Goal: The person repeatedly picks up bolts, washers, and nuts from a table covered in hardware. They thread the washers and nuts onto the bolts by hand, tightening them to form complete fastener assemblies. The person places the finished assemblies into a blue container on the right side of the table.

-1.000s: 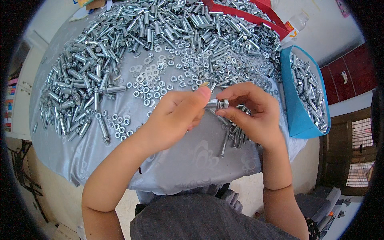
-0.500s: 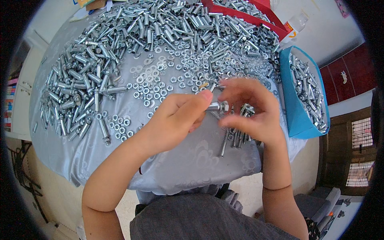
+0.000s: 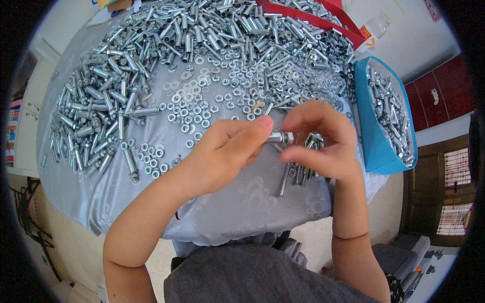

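Near the front middle of the table, my left hand (image 3: 227, 149) is closed on a silver sleeve anchor bolt (image 3: 275, 137), thumb along its top. The bolt's end, with a hex nut (image 3: 289, 138) on it, points right out of my grip. My right hand (image 3: 331, 144) curves around that end, its thumb and fingers apart with a gap to the nut. Below my right palm lies a bunch of long thin bolts (image 3: 301, 174), partly hidden by the hand. Loose hex nuts (image 3: 187, 120) and flat washers (image 3: 188, 92) are scattered beyond my left hand.
A large heap of metal sleeves (image 3: 202, 38) covers the far side. Sleeve anchors with nuts (image 3: 101, 106) pile up at left. At right stands a blue box (image 3: 374, 151) full of metal pieces. A red tray (image 3: 348, 31) and a plastic bottle (image 3: 376, 29) are at far right.
Both hands have shifted slightly to the right with the sleeve anchor bolt. My right fingers have moved around the nut end and still stand apart.
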The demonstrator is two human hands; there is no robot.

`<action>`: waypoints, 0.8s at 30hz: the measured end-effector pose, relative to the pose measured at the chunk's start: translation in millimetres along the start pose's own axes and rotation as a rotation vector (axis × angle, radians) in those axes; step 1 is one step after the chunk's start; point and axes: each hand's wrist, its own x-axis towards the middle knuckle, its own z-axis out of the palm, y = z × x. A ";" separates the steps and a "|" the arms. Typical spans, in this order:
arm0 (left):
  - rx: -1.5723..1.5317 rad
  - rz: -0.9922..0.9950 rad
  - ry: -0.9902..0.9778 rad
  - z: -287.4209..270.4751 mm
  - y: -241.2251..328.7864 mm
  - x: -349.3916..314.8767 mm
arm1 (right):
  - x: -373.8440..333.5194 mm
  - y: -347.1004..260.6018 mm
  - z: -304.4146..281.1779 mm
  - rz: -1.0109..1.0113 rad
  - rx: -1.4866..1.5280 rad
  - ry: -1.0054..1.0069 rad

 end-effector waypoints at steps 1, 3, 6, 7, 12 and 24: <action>-0.003 0.003 0.002 -0.5 -0.6 -0.4 | -0.3 2.3 -1.3 -0.024 -0.058 -0.041; 0.009 -0.003 0.004 0.0 -0.7 0.3 | -0.7 7.0 -6.7 -0.073 -0.175 -0.119; -0.029 -0.012 -0.005 0.4 -1.1 1.6 | 0.3 3.3 -6.4 -0.002 -0.098 -0.108; -0.051 -0.016 -0.012 0.5 -1.9 2.2 | 0.5 1.9 0.1 0.003 -0.014 -0.033; -0.014 -0.045 0.011 1.5 -2.4 0.6 | 2.1 4.6 -7.4 -0.040 -0.121 -0.229; 0.053 -0.034 0.023 -0.8 0.0 1.3 | 3.3 -3.0 4.9 0.003 -0.178 -0.082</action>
